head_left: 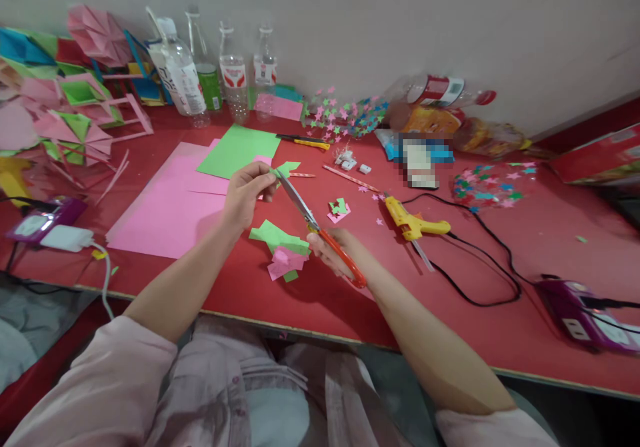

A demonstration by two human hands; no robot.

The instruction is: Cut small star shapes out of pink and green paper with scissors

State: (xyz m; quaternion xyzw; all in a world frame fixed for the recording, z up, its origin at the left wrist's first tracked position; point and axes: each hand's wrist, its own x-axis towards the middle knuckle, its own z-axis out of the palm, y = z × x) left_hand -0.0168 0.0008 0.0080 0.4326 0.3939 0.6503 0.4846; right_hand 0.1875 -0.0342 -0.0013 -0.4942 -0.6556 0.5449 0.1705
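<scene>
My left hand [246, 190] pinches a small green paper piece [287, 168] above the red table [320, 300]. My right hand [334, 250] grips orange-handled scissors [320, 228], whose metal blades point up and left and meet the green piece. Below the hands lie green paper offcuts [277, 236] and a crumpled pink scrap [287, 261] on the table.
Pink sheets [165, 210] and a green sheet [239, 148] lie to the left. A yellow glue gun [413, 220] with a black cord sits right of the scissors. Plastic bottles [233, 74], folded paper models [65, 100], star confetti [345, 114] and power strips [585, 310] ring the work area.
</scene>
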